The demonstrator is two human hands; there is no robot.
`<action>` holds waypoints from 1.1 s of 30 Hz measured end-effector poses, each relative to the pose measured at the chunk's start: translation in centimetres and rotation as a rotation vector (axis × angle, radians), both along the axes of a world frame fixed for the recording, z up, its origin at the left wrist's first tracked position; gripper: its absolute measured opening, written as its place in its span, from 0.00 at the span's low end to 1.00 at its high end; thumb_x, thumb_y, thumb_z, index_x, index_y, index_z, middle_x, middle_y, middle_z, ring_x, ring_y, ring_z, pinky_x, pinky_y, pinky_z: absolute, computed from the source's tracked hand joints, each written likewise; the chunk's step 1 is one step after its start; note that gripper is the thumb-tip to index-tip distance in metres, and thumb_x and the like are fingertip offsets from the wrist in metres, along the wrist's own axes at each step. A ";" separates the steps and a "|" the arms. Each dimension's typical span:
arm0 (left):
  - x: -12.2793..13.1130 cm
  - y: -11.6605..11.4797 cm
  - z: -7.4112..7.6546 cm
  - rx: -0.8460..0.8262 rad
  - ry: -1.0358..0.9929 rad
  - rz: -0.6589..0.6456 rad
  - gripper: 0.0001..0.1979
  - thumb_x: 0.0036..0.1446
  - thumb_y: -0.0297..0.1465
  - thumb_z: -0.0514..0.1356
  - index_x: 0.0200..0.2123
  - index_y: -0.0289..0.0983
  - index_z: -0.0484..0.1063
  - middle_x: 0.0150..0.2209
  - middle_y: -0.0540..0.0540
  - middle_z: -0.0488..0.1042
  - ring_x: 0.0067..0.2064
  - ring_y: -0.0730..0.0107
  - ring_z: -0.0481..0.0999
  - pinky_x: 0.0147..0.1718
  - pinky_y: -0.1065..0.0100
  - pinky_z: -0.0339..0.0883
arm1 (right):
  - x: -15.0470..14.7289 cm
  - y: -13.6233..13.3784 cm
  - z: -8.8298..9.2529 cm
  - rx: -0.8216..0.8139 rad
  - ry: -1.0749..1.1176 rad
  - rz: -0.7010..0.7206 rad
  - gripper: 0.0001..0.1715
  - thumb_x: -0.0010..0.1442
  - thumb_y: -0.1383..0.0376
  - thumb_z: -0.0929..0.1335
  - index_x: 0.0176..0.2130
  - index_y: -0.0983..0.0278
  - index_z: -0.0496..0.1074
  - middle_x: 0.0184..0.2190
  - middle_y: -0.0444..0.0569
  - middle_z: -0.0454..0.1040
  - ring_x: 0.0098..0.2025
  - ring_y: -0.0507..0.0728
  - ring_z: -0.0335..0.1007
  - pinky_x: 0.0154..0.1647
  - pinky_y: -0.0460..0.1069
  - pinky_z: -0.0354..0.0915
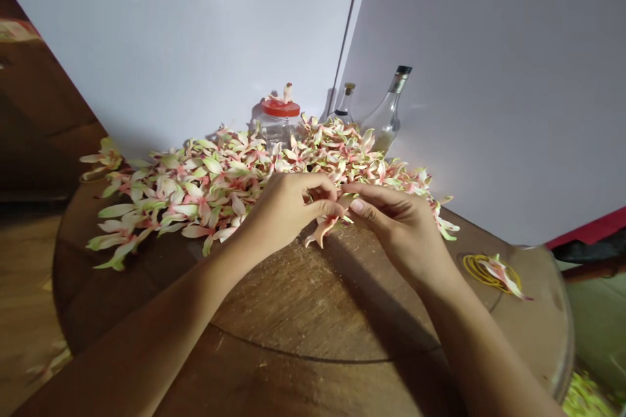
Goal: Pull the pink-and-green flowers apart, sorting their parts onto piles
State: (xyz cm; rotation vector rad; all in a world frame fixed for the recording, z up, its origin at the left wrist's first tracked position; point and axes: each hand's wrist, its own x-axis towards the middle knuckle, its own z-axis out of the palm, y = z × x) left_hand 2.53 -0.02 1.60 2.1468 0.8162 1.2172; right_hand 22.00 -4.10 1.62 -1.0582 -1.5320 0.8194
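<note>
Both hands meet over the wooden table, just in front of a wide heap of pink, white and green flowers (195, 186). My left hand (298, 202) is closed in a pinch on a pinkish flower (323, 229), whose petals hang below the fingertips. Close beside it, my right hand (403, 225) pinches the same flower from the other side, thumb and forefinger pressed together at its pale green part. The fingers partly hide this flower, so its whole shape does not show.
Behind the heap stand a red-lidded clear jar (281, 109) with a flower on top, a small corked bottle (346, 103) and a taller glass bottle (391, 114). Yellow loops (470, 267) with a flower lie on the round table (293, 300) at right. White walls rise behind.
</note>
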 end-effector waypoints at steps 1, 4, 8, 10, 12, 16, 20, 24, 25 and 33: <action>0.0 0.0 0.0 -0.001 -0.001 0.003 0.04 0.56 0.30 0.69 0.31 0.37 0.78 0.31 0.51 0.79 0.30 0.75 0.75 0.27 0.73 0.63 | -0.1 0.0 0.0 -0.006 0.017 0.000 0.13 0.57 0.61 0.76 0.44 0.56 0.83 0.43 0.47 0.84 0.45 0.58 0.81 0.48 0.53 0.76; 0.0 0.0 -0.1 0.007 0.001 0.004 0.05 0.55 0.32 0.70 0.32 0.37 0.78 0.30 0.51 0.79 0.29 0.75 0.75 0.27 0.73 0.64 | -0.2 -0.1 0.1 -0.029 0.068 0.008 0.12 0.57 0.62 0.76 0.43 0.57 0.83 0.41 0.46 0.84 0.41 0.56 0.81 0.45 0.51 0.77; 0.0 0.0 0.1 0.008 -0.003 -0.020 0.05 0.57 0.32 0.68 0.33 0.37 0.78 0.30 0.51 0.79 0.30 0.74 0.75 0.28 0.73 0.64 | -0.2 -0.1 0.0 -0.045 0.114 0.016 0.11 0.57 0.62 0.76 0.42 0.57 0.83 0.39 0.46 0.84 0.39 0.55 0.81 0.43 0.50 0.77; 0.0 -0.1 0.3 0.007 0.005 -0.023 0.05 0.59 0.33 0.67 0.34 0.38 0.78 0.29 0.52 0.79 0.29 0.75 0.74 0.27 0.73 0.63 | -0.2 -0.1 -0.1 -0.045 0.124 0.019 0.11 0.57 0.62 0.76 0.43 0.57 0.83 0.40 0.46 0.84 0.39 0.54 0.81 0.43 0.49 0.77; -0.1 -0.3 0.5 0.020 0.041 -0.014 0.05 0.61 0.34 0.65 0.35 0.39 0.78 0.29 0.52 0.78 0.27 0.76 0.73 0.26 0.73 0.62 | -0.2 -0.1 -0.1 -0.032 0.126 0.015 0.11 0.57 0.62 0.76 0.43 0.57 0.83 0.41 0.46 0.84 0.40 0.54 0.80 0.43 0.49 0.77; 0.2 -0.7 0.5 0.208 0.166 0.034 0.02 0.63 0.28 0.61 0.37 0.37 0.74 0.32 0.52 0.76 0.30 0.75 0.72 0.29 0.72 0.62 | -0.2 -0.1 0.0 0.001 0.076 -0.012 0.13 0.56 0.61 0.77 0.43 0.58 0.82 0.40 0.47 0.84 0.41 0.56 0.80 0.45 0.52 0.76; 0.5 -0.7 -0.1 0.468 0.344 0.097 0.05 0.62 0.23 0.57 0.33 0.35 0.69 0.32 0.49 0.71 0.33 0.71 0.69 0.33 0.67 0.62 | -0.6 0.0 -0.4 0.029 0.011 0.012 0.17 0.54 0.62 0.77 0.45 0.60 0.81 0.37 0.48 0.83 0.41 0.58 0.80 0.46 0.55 0.76; 0.6 -0.4 -0.7 0.542 0.358 0.119 0.08 0.55 0.20 0.57 0.26 0.36 0.65 0.27 0.50 0.67 0.30 0.71 0.67 0.29 0.67 0.59 | -1.3 0.2 -1.1 0.031 -0.036 0.078 0.13 0.58 0.65 0.73 0.45 0.61 0.78 0.38 0.47 0.81 0.39 0.55 0.78 0.44 0.52 0.73; 0.6 -0.5 -0.8 0.558 0.337 0.121 0.08 0.53 0.19 0.56 0.25 0.36 0.65 0.26 0.51 0.66 0.30 0.72 0.66 0.29 0.68 0.59 | -1.4 0.2 -1.3 0.034 -0.068 0.052 0.11 0.59 0.66 0.72 0.44 0.62 0.78 0.36 0.47 0.80 0.37 0.54 0.77 0.42 0.51 0.72; 0.7 -1.8 0.5 0.608 -0.235 0.339 0.10 0.51 0.19 0.58 0.23 0.37 0.64 0.21 0.55 0.64 0.24 0.78 0.62 0.23 0.72 0.57 | 0.0 1.8 -2.1 -0.048 0.188 -0.189 0.16 0.49 0.68 0.75 0.38 0.63 0.72 0.25 0.41 0.75 0.25 0.49 0.68 0.26 0.46 0.62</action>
